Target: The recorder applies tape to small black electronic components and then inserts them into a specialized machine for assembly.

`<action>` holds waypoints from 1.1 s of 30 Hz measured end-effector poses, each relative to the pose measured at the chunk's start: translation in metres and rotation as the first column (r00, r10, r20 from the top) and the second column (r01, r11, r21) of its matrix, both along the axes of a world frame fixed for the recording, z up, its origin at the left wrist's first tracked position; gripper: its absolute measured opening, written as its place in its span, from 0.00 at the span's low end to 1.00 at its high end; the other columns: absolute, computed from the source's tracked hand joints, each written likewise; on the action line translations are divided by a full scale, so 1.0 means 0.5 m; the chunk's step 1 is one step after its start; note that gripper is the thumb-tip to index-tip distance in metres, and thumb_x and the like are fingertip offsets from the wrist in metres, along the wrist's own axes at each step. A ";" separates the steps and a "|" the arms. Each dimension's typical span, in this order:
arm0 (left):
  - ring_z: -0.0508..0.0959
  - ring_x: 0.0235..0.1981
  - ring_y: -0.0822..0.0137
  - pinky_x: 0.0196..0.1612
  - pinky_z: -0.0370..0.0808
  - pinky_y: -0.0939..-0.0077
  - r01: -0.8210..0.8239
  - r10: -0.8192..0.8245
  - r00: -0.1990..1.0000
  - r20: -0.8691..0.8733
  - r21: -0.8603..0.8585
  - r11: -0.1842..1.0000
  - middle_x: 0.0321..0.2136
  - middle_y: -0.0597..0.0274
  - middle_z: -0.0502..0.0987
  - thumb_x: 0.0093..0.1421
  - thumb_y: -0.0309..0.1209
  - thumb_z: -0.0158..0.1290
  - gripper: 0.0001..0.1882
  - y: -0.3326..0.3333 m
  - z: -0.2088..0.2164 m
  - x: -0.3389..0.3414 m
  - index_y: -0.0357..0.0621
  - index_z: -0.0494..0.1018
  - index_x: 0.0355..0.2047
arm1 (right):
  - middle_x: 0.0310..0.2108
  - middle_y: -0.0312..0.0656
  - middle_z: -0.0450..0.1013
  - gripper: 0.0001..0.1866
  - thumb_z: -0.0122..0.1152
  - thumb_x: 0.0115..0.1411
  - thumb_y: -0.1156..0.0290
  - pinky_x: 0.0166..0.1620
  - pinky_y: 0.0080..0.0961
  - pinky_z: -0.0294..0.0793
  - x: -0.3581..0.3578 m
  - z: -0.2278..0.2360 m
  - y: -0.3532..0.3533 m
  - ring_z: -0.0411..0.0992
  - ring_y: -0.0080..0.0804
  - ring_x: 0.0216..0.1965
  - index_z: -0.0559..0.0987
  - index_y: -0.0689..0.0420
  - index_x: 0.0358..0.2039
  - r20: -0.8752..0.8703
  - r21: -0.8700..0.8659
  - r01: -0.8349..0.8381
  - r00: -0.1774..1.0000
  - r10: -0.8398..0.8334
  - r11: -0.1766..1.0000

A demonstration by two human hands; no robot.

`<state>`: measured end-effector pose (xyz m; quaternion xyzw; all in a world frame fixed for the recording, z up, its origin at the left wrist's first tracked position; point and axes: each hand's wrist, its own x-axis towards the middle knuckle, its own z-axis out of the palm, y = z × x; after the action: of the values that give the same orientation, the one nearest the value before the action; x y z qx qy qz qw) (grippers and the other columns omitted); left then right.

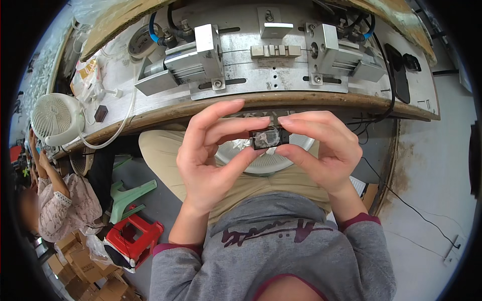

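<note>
Delicately, the fingertips of the left hand [202, 163] and right hand [329, 150] pinch a small black rectangular part [267, 138], one hand at either end. It is held above a pale round bowl [271, 168] at the lap. Beyond, a metal fixture [288, 86] sits on the workbench [271, 98], with a white fan [54, 120] at left.

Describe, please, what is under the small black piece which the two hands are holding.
Under the black piece, between the left hand and right hand, is a pale round container with small white bits inside. The piece and hands hide much of its contents.
</note>
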<state>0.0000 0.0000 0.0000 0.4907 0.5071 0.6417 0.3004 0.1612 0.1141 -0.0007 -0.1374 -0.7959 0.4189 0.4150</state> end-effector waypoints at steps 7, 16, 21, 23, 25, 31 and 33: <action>0.78 0.45 0.53 0.47 0.78 0.67 -0.002 0.002 1.000 -0.005 -0.013 1.000 0.39 0.43 0.77 0.44 0.11 0.61 0.20 -0.004 -0.002 0.003 0.29 0.74 0.41 | 0.34 0.45 0.78 0.17 0.73 0.42 0.78 0.35 0.23 0.78 0.001 -0.002 -0.004 0.78 0.32 0.35 0.82 0.61 0.36 -0.084 -0.029 0.004 0.996 -0.006 1.000; 0.81 0.38 0.58 0.42 0.77 0.72 -0.096 0.123 0.926 -0.356 0.093 0.991 0.36 0.48 0.80 0.40 0.13 0.62 0.18 -0.002 0.002 0.009 0.31 0.78 0.35 | 0.34 0.41 0.77 0.16 0.71 0.43 0.78 0.27 0.12 0.72 -0.010 0.020 -0.022 0.74 0.17 0.27 0.82 0.59 0.36 0.034 -0.316 0.014 0.999 -0.003 0.949; 0.82 0.34 0.60 0.35 0.78 0.75 -0.114 0.175 0.883 -0.435 0.161 0.980 0.34 0.52 0.81 0.39 0.15 0.63 0.18 0.004 -0.002 0.010 0.34 0.79 0.35 | 0.33 0.39 0.76 0.14 0.69 0.43 0.82 0.24 0.09 0.69 -0.015 0.012 -0.024 0.71 0.13 0.25 0.82 0.60 0.33 -0.026 -0.478 -0.039 0.999 0.031 0.877; 0.82 0.34 0.60 0.35 0.78 0.75 -0.120 0.191 0.877 -0.440 0.185 0.975 0.33 0.52 0.81 0.39 0.15 0.63 0.19 0.006 -0.003 0.013 0.34 0.79 0.35 | 0.33 0.39 0.75 0.13 0.68 0.42 0.84 0.23 0.08 0.68 -0.018 0.007 -0.023 0.71 0.13 0.26 0.81 0.61 0.31 -0.070 -0.505 -0.069 0.997 0.039 0.860; 0.82 0.33 0.60 0.34 0.78 0.75 -0.125 0.205 0.877 -0.434 0.206 0.971 0.33 0.53 0.81 0.39 0.15 0.62 0.19 0.009 -0.007 0.016 0.35 0.79 0.35 | 0.33 0.40 0.75 0.12 0.67 0.42 0.85 0.23 0.08 0.68 -0.020 0.007 -0.025 0.71 0.13 0.27 0.80 0.61 0.30 -0.083 -0.501 -0.066 0.996 0.028 0.863; 0.81 0.34 0.59 0.36 0.78 0.73 -0.121 0.198 0.888 -0.416 0.204 0.972 0.33 0.51 0.81 0.39 0.13 0.61 0.18 0.011 -0.017 0.018 0.33 0.78 0.34 | 0.32 0.40 0.73 0.10 0.64 0.41 0.86 0.23 0.08 0.68 -0.023 -0.003 -0.028 0.71 0.13 0.27 0.77 0.62 0.27 -0.096 -0.479 -0.051 0.995 0.006 0.876; 0.81 0.36 0.56 0.40 0.77 0.71 -0.096 0.164 0.898 -0.407 0.181 0.979 0.33 0.46 0.80 0.38 0.10 0.59 0.18 0.007 -0.021 0.018 0.30 0.77 0.34 | 0.31 0.40 0.73 0.10 0.64 0.41 0.87 0.23 0.08 0.68 -0.023 -0.007 -0.028 0.71 0.14 0.27 0.77 0.63 0.26 -0.083 -0.470 -0.045 0.997 0.006 0.882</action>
<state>0.0089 0.0037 -0.0106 0.6042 0.5396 0.5775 0.1011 0.1499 0.1000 -0.0042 -0.2069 -0.6550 0.6101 0.3949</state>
